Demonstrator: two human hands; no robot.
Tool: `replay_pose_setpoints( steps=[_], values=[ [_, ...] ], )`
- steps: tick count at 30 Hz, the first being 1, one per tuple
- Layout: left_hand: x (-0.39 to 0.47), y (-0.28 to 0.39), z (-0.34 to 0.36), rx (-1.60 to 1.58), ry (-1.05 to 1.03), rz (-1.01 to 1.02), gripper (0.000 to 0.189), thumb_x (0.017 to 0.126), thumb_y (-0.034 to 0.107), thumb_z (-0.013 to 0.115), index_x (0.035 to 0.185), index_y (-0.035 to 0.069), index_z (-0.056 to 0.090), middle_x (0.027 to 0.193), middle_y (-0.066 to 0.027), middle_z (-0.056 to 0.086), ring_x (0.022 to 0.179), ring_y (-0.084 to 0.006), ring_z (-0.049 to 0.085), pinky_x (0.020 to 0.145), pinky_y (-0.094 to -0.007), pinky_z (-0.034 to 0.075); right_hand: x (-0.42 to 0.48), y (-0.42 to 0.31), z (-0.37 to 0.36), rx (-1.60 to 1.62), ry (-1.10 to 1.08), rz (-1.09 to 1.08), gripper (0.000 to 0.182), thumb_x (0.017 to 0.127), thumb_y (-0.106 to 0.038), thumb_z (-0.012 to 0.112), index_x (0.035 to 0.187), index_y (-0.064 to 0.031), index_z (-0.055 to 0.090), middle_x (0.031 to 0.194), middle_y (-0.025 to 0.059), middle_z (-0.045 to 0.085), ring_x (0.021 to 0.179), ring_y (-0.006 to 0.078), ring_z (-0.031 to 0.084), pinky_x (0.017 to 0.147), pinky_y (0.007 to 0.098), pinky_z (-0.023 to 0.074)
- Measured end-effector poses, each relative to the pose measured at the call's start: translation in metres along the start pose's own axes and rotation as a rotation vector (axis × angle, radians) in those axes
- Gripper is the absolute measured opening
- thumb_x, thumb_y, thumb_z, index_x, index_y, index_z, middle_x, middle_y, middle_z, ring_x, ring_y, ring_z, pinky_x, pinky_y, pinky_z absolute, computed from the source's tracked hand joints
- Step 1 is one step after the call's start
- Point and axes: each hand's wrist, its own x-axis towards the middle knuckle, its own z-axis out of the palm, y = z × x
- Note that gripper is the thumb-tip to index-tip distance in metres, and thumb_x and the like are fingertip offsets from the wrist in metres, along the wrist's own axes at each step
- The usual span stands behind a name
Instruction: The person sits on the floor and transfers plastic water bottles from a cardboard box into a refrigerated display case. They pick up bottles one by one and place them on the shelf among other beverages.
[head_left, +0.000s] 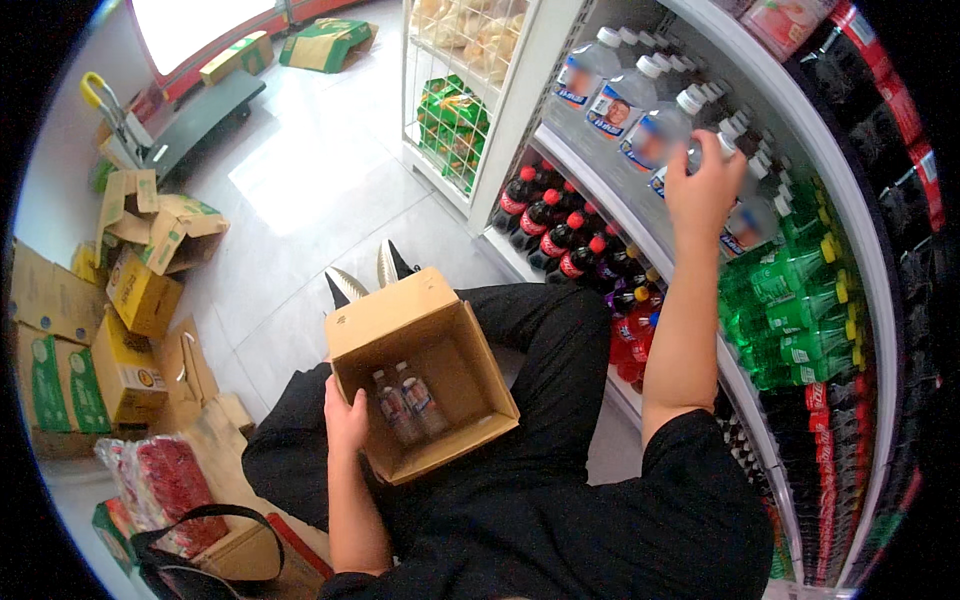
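My left hand (346, 416) grips the left wall of an open cardboard box (469, 375), thumb on the inner side. The box rests tilted on my lap. Two clear plastic bottles (405, 405) with white caps lie side by side at its bottom. On the cooler shelf, my right hand (703, 184) has its fingers around the neck of a clear bottle (696, 154), whose body is mostly hidden behind the hand. Similar clear bottles (589, 67) with blue-and-white labels stand in rows beside it.
Green soda bottles (787, 300) stand right of the clear ones. Cola bottles (540, 217) fill the shelf below, behind a shelf edge (592, 195). A white wire rack (465, 97) holds packaged goods. Cartons (142, 292) and a platform trolley (202, 124) line the left side.
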Motion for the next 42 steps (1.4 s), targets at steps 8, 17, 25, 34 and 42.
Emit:
replay_pose_setpoints(
  steps=[8,17,25,34,42],
  values=[
    [0.001,0.005,-0.003,0.071,-0.027,0.016,0.053,0.092,0.013,0.066,0.139,-0.001,0.048,0.131,-0.0285,0.06,0.125,-0.046,0.058,0.104,-0.0486,0.047,-0.062,-0.005,0.004,0.252,0.211,-0.041,0.064,0.083,-0.01,0.081,0.142,-0.0176,0.057,0.142,0.0294,0.039,0.126,0.0473,0.049,0.102,0.0562,0.0464],
    [0.002,0.009,-0.002,0.012,-0.038,0.009,0.052,0.092,0.013,0.066,0.138,-0.001,0.048,0.13,-0.0295,0.06,0.124,-0.0466,0.057,0.105,-0.0491,0.046,-0.075,0.027,-0.01,0.154,0.384,-0.231,0.063,0.083,-0.022,0.088,0.139,-0.0085,0.063,0.142,0.0262,0.054,0.127,0.0455,0.053,0.104,0.0536,0.0463],
    [0.002,0.007,0.001,0.013,0.005,-0.008,0.048,0.091,0.012,0.064,0.135,-0.001,0.05,0.127,-0.029,0.061,0.123,-0.0465,0.058,0.105,-0.0487,0.046,-0.126,-0.05,-0.035,0.871,0.009,-0.09,0.053,0.086,-0.007,0.072,0.138,0.0008,0.058,0.138,0.0203,0.056,0.124,0.0333,0.058,0.108,0.0478,0.0473],
    [0.002,-0.007,0.005,-0.03,0.039,0.003,0.048,0.091,0.01,0.062,0.137,0.001,0.05,0.129,-0.027,0.061,0.125,-0.0436,0.058,0.106,-0.047,0.045,-0.298,-0.185,0.027,0.976,-1.279,-0.331,0.045,0.079,-0.017,0.077,0.123,-0.0103,0.068,0.124,0.0246,0.057,0.106,0.0406,0.067,0.092,0.053,0.0564],
    [0.002,-0.001,0.005,-0.043,0.047,-0.081,0.048,0.092,0.008,0.061,0.138,0.001,0.05,0.132,-0.0261,0.061,0.127,-0.0423,0.057,0.108,-0.0459,0.045,-0.426,-0.212,0.151,-0.07,-1.795,-0.826,0.067,0.084,-0.032,0.079,0.143,-0.0085,0.057,0.15,0.0279,0.047,0.128,0.0414,0.059,0.101,0.0497,0.055]
  ],
)
